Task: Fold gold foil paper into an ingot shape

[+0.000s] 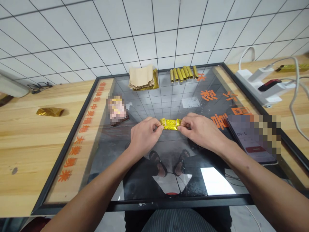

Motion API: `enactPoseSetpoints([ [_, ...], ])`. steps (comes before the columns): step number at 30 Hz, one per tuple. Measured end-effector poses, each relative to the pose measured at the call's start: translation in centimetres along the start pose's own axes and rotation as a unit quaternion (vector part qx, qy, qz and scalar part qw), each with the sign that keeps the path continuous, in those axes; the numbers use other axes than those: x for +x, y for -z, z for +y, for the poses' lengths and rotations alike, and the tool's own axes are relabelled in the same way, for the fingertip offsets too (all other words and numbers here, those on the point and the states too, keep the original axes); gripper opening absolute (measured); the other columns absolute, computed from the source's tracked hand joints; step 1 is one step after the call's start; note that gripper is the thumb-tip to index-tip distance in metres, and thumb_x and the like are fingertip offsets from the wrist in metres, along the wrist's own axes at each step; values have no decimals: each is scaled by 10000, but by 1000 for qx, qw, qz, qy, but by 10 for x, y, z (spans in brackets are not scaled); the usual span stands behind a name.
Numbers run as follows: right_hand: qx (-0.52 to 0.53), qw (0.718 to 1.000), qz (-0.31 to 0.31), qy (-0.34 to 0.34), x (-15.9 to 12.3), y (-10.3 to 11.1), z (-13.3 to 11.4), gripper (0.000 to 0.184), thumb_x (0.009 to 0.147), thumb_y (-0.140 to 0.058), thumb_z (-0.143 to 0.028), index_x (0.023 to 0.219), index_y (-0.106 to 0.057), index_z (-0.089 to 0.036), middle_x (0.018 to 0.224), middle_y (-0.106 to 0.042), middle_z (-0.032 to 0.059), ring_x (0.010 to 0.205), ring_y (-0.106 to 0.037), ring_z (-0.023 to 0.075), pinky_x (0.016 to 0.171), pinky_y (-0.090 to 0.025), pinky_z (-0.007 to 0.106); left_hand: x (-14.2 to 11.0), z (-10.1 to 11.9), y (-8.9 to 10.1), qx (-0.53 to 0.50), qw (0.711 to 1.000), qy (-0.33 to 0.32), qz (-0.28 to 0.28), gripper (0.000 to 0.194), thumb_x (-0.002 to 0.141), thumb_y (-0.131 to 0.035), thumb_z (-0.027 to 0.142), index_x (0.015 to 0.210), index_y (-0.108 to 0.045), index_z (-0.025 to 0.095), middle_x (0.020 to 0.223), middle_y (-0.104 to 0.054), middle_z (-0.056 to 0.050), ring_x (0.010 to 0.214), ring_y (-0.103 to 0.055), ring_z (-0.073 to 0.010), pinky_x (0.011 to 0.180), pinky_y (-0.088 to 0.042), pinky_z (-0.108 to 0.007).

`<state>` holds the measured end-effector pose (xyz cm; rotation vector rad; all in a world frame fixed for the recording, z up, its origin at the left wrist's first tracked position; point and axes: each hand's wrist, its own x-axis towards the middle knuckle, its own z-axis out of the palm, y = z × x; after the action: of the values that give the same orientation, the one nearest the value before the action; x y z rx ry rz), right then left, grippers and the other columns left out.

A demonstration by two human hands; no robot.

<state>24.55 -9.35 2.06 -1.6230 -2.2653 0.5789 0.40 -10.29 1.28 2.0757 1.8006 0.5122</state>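
Observation:
A shiny sheet of gold foil paper (171, 124), partly folded into a flat strip, lies crosswise on the glass tabletop in front of me. My left hand (146, 133) pinches its left end between thumb and fingers. At the right end, my right hand (196, 129) pinches it the same way. Both ends are partly hidden by my fingers. Beyond my hands lies a stack of brown-backed foil paper (141, 77), with gold showing along its right side. Several rolled gold paper tubes (184, 74) sit side by side to the right of that stack.
A black-framed glass panel (106, 204) rests on the wooden table (21, 145). A phone (253, 141) lies at right, below a white power strip (253, 87) with cables. On the left are a blurred-out item (117, 109), a folded gold piece (50, 111) and glasses (40, 87).

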Motion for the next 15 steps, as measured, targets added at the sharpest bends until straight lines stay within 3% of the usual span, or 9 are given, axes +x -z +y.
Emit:
enactPoseSetpoints([
  [5,76,994,-54,57,-6,15,8,147,972,-730,-406,922,-774,-275,988,-695,10,789,-625,168,730,-443,319,-9,-7,5,-29,997,-73,-11,125,983,-723,386,945,-762,273,915,-684,21,835,-651,-162,735,-428,-285],
  [9,116,987,-84,76,-7,23,8,254,1044,-629,-416,917,-800,-278,1008,-713,16,850,-659,176,780,-473,322,-12,-5,7,-26,995,-99,-21,163,1038,-640,338,981,-780,278,996,-695,3,933,-678,-176,777,-454,-297],
  [12,121,990,-43,62,-4,22,9,252,1045,-604,-364,905,-777,-245,957,-723,24,818,-657,177,771,-475,324,-12,-6,6,-26,995,-95,-16,147,1028,-633,270,968,-766,266,1026,-700,-5,976,-684,-190,820,-477,-310],
  [15,119,992,22,31,-1,17,12,149,994,-670,-341,1036,-765,-234,1001,-735,34,777,-643,172,746,-480,322,-12,-5,4,-11,996,-91,-14,119,1007,-645,229,959,-750,259,1027,-698,-11,986,-679,-205,823,-486,-325],
])
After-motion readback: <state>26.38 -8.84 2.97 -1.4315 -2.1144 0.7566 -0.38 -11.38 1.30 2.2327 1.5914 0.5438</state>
